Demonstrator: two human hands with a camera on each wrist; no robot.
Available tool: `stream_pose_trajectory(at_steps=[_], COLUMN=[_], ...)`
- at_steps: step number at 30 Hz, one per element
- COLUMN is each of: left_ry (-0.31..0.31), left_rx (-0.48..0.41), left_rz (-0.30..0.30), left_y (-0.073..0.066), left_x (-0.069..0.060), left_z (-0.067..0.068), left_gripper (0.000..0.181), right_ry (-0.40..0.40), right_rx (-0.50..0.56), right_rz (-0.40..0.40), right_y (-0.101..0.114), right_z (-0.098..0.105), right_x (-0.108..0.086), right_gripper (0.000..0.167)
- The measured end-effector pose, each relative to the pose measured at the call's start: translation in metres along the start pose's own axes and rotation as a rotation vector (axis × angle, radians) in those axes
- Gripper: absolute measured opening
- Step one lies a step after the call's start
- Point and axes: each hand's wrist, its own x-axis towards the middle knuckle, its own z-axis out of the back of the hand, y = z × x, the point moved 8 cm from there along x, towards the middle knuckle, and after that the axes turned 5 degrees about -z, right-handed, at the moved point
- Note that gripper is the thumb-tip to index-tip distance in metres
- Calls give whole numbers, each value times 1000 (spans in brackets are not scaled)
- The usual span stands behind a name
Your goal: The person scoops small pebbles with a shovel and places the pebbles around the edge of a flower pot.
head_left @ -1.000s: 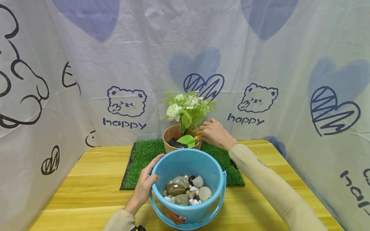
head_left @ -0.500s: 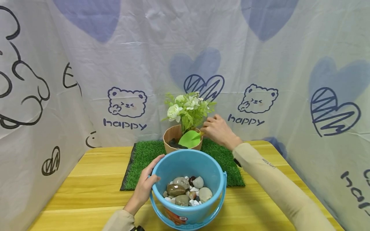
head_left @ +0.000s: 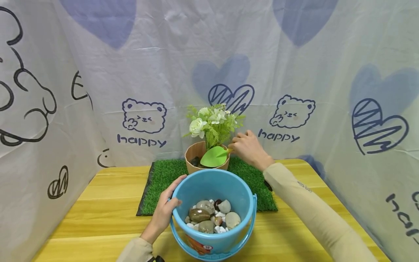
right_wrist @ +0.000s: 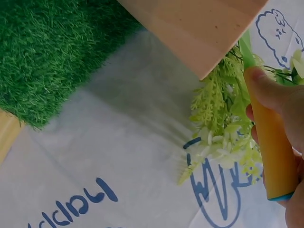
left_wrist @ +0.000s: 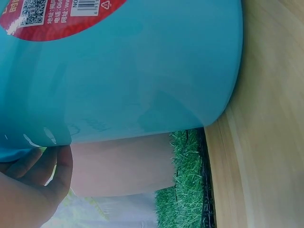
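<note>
My right hand [head_left: 250,150] grips the yellow handle [right_wrist: 270,142] of a toy shovel with a green blade [head_left: 214,157]. The blade lies tilted over the mouth of a tan flowerpot [head_left: 195,151], in which white flowers [head_left: 197,127] with light green leaves stand. Some dark material [head_left: 195,161] shows inside the pot, left of the blade; its kind is hard to tell. My left hand [head_left: 166,203] holds the left rim of a blue bucket [head_left: 212,178], thumb over the edge and fingers outside. Several stones [head_left: 206,226], grey, brown and white, lie in the bucket.
Under the pot is a green artificial grass mat [head_left: 160,182] on a wooden table [head_left: 98,218]. The bucket stands in front of the pot and hides its lower part. The bucket's handle [head_left: 250,229] hangs down in front. Printed white cloth [head_left: 212,43] surrounds the table.
The shovel has risen a little and its blade has turned, with more of its green face showing. My right hand has shifted slightly up and right. My left hand and the bucket have stayed put.
</note>
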Motion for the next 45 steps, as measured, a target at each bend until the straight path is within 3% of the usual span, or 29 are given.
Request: stream_pose_trajectory(at_steps=[10,15,22,34,45], left_ry=[3,6,16,14,16], left_rx=[-3,-11,-20,-10,-27], left_rz=[3,0,-3,-12,-7], left_y=[0,0,-1,-2,-2], left_x=[-1,0,0,0,0], left_z=[-1,-1,-1,-1,-3], left_gripper=[73,73,72,72,72], right_ry=[-16,13,26,23,70], right_rx=[187,257,310,396,414], right_rz=[-34,-62,-68,-60,-125], right_y=[-5,-7,-2,9,9], right_z=[-2,-8,-18,-13,-8], right_x=[-13,-21,-34,-48,-52], right_gripper=[24,27,24,25,25])
